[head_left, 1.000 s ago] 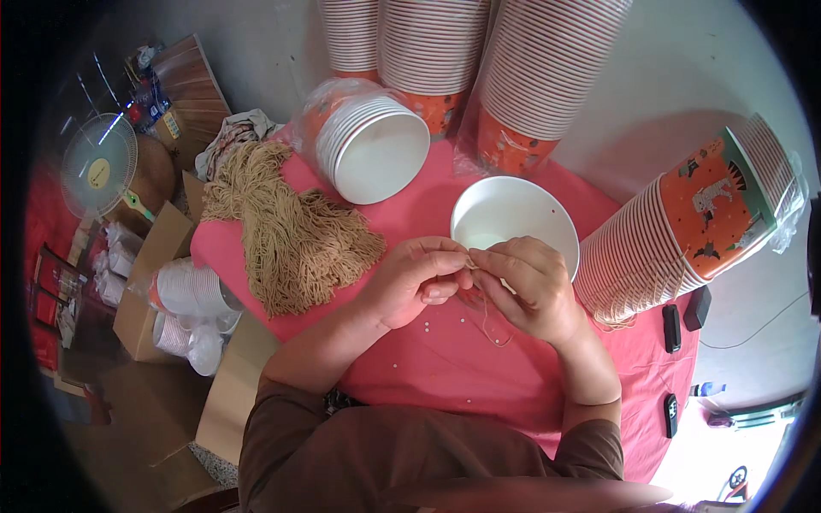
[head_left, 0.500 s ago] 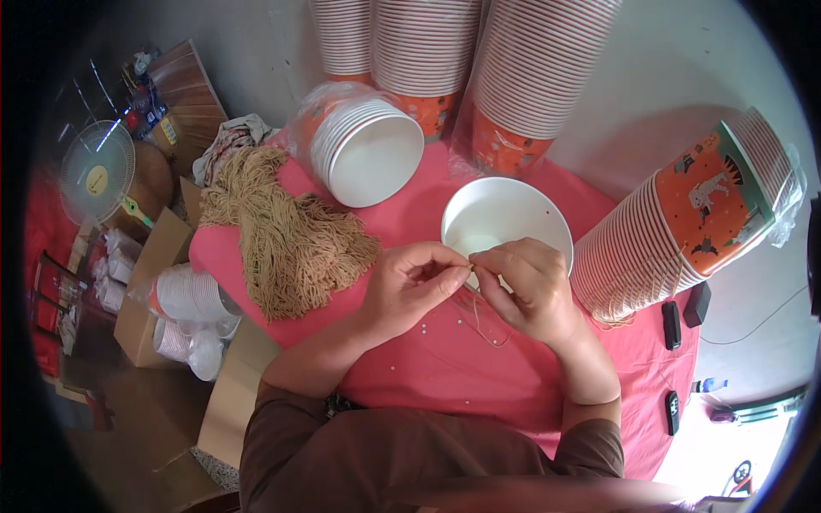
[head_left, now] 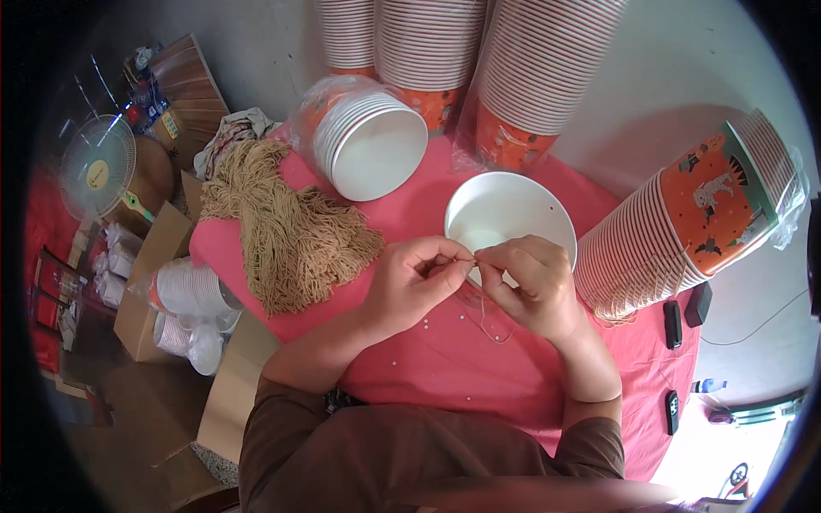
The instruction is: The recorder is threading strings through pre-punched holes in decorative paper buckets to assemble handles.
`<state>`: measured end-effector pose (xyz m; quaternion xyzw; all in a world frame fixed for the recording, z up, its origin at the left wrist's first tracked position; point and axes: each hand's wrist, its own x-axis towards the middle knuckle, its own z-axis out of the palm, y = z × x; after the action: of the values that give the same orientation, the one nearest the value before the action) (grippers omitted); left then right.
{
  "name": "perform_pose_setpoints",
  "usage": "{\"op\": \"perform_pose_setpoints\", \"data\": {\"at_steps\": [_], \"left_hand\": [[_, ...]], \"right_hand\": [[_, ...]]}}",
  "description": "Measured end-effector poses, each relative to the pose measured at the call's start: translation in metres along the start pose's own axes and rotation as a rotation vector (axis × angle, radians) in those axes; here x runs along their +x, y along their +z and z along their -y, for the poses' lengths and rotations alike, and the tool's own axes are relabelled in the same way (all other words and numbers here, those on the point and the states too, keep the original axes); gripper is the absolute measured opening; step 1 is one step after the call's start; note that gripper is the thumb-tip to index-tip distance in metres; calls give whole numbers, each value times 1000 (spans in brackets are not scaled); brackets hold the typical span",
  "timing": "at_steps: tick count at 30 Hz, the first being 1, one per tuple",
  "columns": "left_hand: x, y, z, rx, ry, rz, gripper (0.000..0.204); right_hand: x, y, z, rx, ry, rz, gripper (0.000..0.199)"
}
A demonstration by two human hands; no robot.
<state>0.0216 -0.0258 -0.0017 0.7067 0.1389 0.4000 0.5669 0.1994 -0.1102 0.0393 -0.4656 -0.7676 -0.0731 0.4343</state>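
My left hand (head_left: 416, 280) and my right hand (head_left: 534, 284) meet fingertip to fingertip in front of a white paper bucket (head_left: 547, 195). Both are closed in a pinch on a thin tan string (head_left: 484, 323), which hangs in a loose loop below the fingers. The exact pinch point is too small to make out. The upright bucket has a small hole near its rim, and the hands hide its near side. Left of my left hand lies a thick bundle of similar tan strings (head_left: 295, 235).
A leaning stack of printed orange buckets (head_left: 667, 222) with strings draped on it stands right. Wrapped bucket stacks (head_left: 522, 128) and a tipped bucket stack (head_left: 376, 154) are at the back. Small white dots and black devices (head_left: 672, 325) lie on the pink cloth (head_left: 410, 368). Cardboard boxes (head_left: 158, 291) sit left.
Both hands stay pinched together at nearly the same spot, with small finger movements. The hanging string loop has shifted slightly. The whole view has moved a little.
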Motion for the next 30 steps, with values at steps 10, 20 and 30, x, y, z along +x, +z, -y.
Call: {"op": "perform_pose_setpoints", "data": {"at_steps": [10, 20, 30], "left_hand": [[1, -8, 8, -331, -244, 83, 12], [-1, 2, 6, -147, -74, 33, 10], [2, 0, 0, 170, 141, -27, 10]], "right_hand": [[-1, -1, -1, 222, 114, 25, 16], [-2, 0, -2, 202, 119, 22, 17], [-3, 0, -1, 97, 129, 42, 18]]}}
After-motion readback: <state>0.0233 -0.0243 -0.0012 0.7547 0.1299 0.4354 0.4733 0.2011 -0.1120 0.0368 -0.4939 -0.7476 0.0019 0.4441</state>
